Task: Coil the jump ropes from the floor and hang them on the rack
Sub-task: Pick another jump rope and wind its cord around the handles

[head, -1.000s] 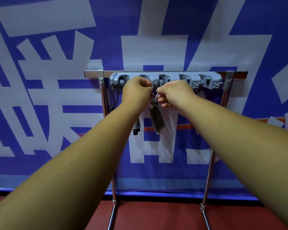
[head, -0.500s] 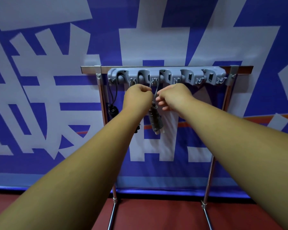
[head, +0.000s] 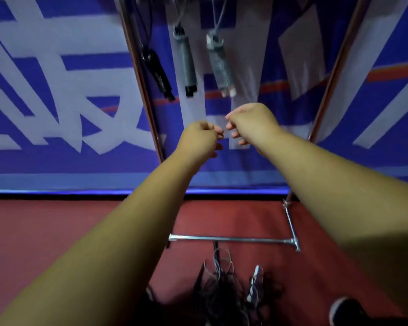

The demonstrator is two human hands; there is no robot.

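Three coiled jump ropes hang from the top of the rack: a black one at the left, a dark grey one in the middle and a lighter grey one at the right. The rack's hooks are out of frame above. A tangled pile of ropes lies on the red floor near the bottom edge. My left hand and my right hand hover below the hung ropes, close together, fingers loosely curled and holding nothing.
The rack's metal uprights stand on either side, and its base bar lies on the red floor. A blue and white banner covers the wall behind. A dark shoe tip shows at the bottom right.
Both hands have let go of the lighter grey rope and dropped away from the hooks. The view has tilted down, bringing the floor and the rope pile into sight.
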